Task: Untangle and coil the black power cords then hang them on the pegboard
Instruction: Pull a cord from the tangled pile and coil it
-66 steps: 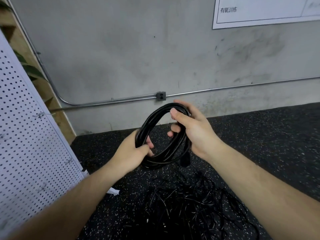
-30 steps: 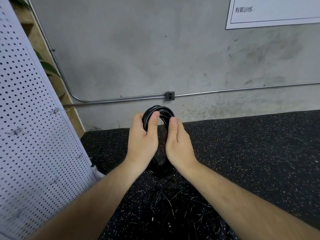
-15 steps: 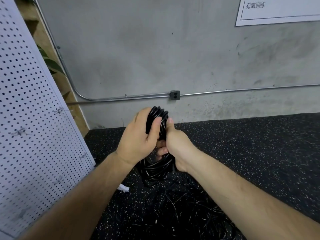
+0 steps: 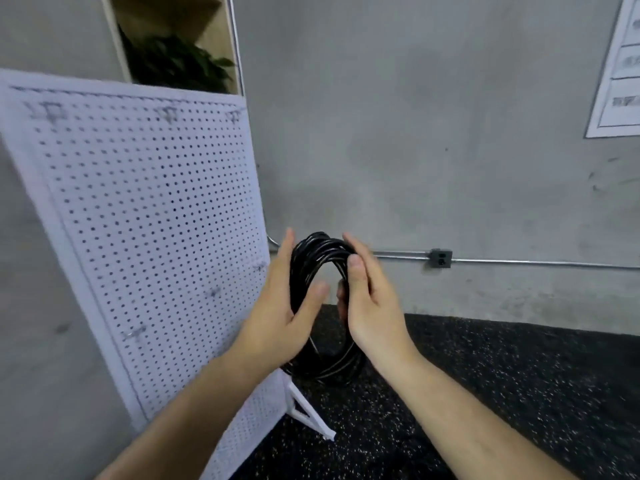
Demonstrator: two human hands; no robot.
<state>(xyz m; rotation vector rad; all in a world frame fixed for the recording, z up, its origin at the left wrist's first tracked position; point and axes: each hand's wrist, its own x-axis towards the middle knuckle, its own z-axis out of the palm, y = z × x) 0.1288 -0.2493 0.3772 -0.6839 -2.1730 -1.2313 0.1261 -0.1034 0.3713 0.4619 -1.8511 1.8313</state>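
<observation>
Nearby, the left hand (image 4: pixel 277 320) and the right hand (image 4: pixel 375 313) held the coiled black cord (image 4: pixel 311 261) upright in the air between them, each clasping one side of the loop, thumb in front, fingers behind. It hung beside the right edge of the white pegboard (image 4: pixel 145 220), above the speckled floor (image 4: pixel 519 375).

The floor (image 4: pixel 502 393) is black matting flecked with pale specks, and it runs back to meet the grey wall (image 4: pixel 415 133). At its left edge stands the white pegboard (image 4: pixel 149 220), braced by a white triangular foot (image 4: pixel 308 415) whose tip rests on the matting.
</observation>
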